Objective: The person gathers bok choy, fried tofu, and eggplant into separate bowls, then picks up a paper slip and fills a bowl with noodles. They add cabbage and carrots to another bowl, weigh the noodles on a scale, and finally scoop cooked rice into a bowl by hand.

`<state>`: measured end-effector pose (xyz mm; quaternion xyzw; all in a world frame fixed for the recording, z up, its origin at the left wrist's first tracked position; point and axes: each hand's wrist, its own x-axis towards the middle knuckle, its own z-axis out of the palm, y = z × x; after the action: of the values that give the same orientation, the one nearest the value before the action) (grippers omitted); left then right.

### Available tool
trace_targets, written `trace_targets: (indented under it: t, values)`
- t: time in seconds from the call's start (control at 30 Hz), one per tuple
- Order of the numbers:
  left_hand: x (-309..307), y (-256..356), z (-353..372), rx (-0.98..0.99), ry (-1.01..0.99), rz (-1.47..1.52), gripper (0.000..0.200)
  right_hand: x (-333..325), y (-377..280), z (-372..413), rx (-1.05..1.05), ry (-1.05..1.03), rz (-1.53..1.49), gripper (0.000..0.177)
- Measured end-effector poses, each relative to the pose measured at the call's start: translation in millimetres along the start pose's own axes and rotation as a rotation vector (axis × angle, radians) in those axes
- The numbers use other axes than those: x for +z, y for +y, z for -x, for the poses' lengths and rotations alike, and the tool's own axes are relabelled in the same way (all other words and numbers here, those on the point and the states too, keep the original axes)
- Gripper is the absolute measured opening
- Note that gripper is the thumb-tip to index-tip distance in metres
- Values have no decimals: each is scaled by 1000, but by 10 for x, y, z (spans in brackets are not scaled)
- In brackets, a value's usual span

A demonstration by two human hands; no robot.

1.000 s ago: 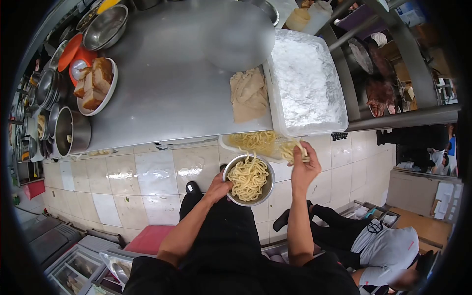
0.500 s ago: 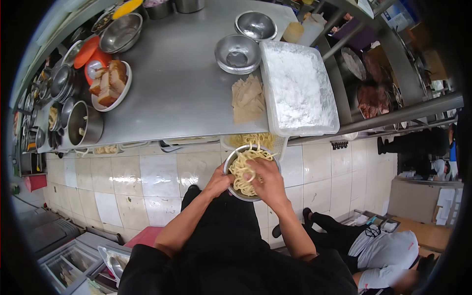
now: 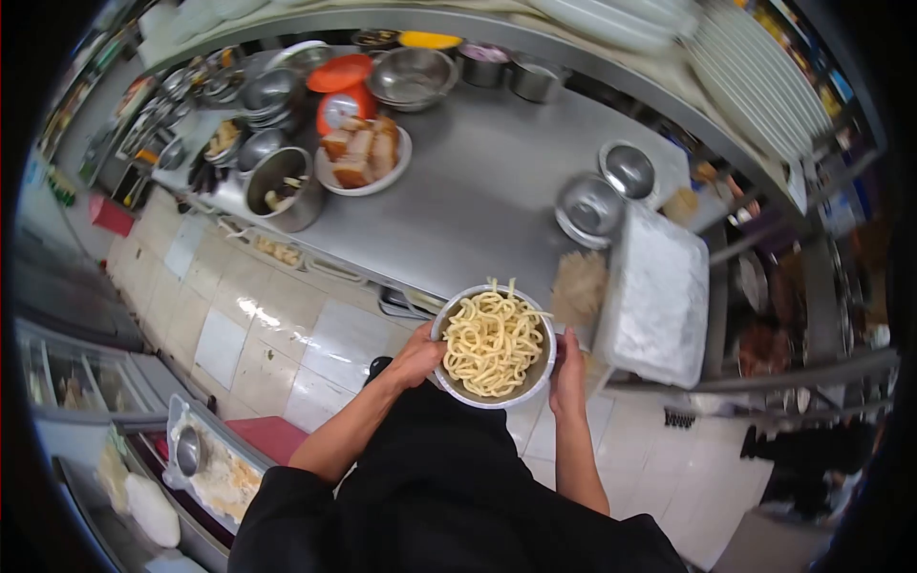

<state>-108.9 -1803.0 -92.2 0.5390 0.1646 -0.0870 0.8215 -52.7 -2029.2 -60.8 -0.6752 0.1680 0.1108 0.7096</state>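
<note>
A round metal bowl (image 3: 546, 368) heaped with thick yellow noodles (image 3: 492, 344) is held in front of my body, near the counter's front edge. My left hand (image 3: 417, 356) grips its left side, the fingers partly hidden beneath. On the opposite side, my right hand (image 3: 568, 374) holds the bowl's wall, with fingertips showing near the rim. A few noodle ends stick up over the far rim. Just beyond the bowl to the right lies a tan stack of thin sheets (image 3: 579, 286), beside a plastic tub of white powder (image 3: 659, 296).
The steel counter (image 3: 458, 210) carries a plate of pork pieces (image 3: 363, 158), an orange scale (image 3: 342, 100), a metal pot (image 3: 287, 196) and empty metal bowls (image 3: 589, 210). Above its back runs a shelf with stacked white plates (image 3: 755, 72). A tray with a metal scoop (image 3: 191, 451) stands behind left.
My right hand has left the noodles and now holds the bowl's right side. The view has turned left, so the counter appears slanted and the person at right is mostly out of sight.
</note>
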Motion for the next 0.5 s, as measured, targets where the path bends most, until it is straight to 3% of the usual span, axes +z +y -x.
trace_targets:
  t: [0.07, 0.1, 0.17, 0.23, 0.37, 0.43, 0.47, 0.5]
  values:
    - [-253, 301, 13, 71, 26, -46, 35, 611, -183, -128, 378, -338, -475, 52]
    - [-335, 494, 35, 54, 38, -60, 35, 771, 85, -551, 389, -461, -466, 63]
    - [-686, 744, -30, -32, 50, -64, 38, 1413, -520, -591, 632, -702, -438, 65]
    - [-1013, 992, -97, 37, 90, -50, 35, 2112, -685, -956, 582, -909, -533, 60]
    - [-1737, 1713, -308, 115, 169, -107, 31, 3266, -1340, -1223, 452, -1025, -535, 56]
    - [-2102, 2062, -480, 119, 229, -164, 30, 3773, -1614, -1182, 26, -1095, -345, 47]
    - [-2250, 2226, -580, 136, 255, -122, 31, 4018, -1684, -1135, 31, -1103, -347, 47]
    - [-2483, 2313, -756, 171, 281, -144, 32, 4257, -1726, -1070, -119, -1044, -129, 43]
